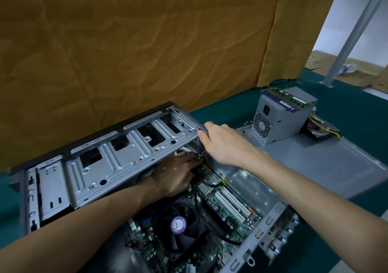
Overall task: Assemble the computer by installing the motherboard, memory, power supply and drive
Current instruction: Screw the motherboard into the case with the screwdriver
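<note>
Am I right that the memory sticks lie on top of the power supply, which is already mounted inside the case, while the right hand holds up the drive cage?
Not quite. The head view shows the power supply outside the case, standing on the grey side panel on the table. The memory sticks do lie on it, and the right hand does hold the drive cage.

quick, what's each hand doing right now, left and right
Left hand: reaching under the raised drive cage onto the motherboard; fingers hidden, grip cannot be told.
Right hand: gripping the drive cage's corner.
</note>
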